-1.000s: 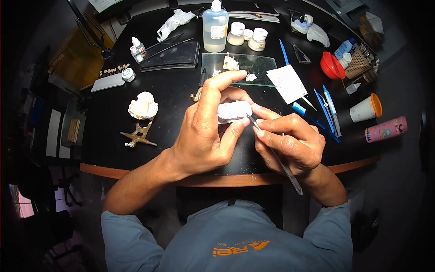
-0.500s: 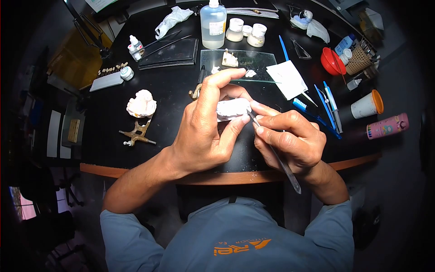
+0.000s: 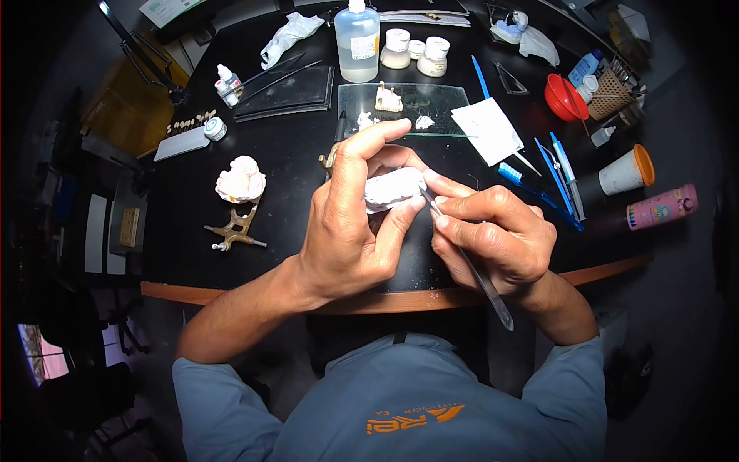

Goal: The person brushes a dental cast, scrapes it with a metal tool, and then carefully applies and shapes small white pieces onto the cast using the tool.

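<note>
In the head view, my left hand point(image 3: 345, 219) is closed around a white plaster dental cast point(image 3: 391, 189), its index finger raised above the cast. My right hand point(image 3: 499, 235) pinches a slim metal carving knife point(image 3: 485, 285) like a pen. The blade end meets the cast's right end beside my left thumb, and the broad handle end points down towards me. To the left, a second plaster dental model point(image 3: 240, 179) sits on a brass-coloured articulator frame point(image 3: 237, 229). Another brass-coloured metal part point(image 3: 326, 160) is partly hidden behind my left hand.
Beyond my hands lies a glass slab point(image 3: 443, 98) bearing a small tooth model point(image 3: 388, 97) and white scraps. A clear bottle point(image 3: 358, 46) and white jars point(image 3: 433, 58) stand behind. On the right are paper sheets point(image 3: 489, 132), a toothbrush point(image 3: 539, 192), a red bowl point(image 3: 564, 98) and a cup point(image 3: 625, 171).
The view has shifted slightly. Both hands keep nearly the same grip, the knife's blade end still at the right end of the cast, which looks tilted a little differently.
</note>
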A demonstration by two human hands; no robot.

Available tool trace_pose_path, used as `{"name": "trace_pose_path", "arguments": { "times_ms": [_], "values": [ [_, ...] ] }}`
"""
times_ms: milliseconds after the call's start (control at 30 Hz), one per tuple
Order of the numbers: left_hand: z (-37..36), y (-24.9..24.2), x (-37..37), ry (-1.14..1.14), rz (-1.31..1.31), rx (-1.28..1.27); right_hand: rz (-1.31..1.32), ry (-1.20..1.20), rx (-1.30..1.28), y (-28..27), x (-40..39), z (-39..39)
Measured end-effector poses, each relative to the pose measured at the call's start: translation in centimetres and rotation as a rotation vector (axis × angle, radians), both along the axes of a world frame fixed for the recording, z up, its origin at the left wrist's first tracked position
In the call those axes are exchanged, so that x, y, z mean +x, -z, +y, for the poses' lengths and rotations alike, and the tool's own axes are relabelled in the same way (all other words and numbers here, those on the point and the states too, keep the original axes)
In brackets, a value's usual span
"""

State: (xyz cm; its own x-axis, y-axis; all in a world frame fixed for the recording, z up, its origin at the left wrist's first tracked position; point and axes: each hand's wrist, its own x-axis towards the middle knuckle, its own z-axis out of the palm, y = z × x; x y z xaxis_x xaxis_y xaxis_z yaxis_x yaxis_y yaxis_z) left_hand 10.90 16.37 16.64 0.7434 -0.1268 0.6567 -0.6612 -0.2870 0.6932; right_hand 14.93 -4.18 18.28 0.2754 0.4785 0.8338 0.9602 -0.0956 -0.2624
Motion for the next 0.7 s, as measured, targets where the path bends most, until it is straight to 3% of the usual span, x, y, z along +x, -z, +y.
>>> {"name": "trace_pose_path", "arguments": {
  "times_ms": [700],
  "values": [
    [-0.24, 0.3, -0.12, 0.021, 0.025, -0.007, 0.086, 0.007, 0.007, -0.17, -0.37, -0.09]
  ]
}}
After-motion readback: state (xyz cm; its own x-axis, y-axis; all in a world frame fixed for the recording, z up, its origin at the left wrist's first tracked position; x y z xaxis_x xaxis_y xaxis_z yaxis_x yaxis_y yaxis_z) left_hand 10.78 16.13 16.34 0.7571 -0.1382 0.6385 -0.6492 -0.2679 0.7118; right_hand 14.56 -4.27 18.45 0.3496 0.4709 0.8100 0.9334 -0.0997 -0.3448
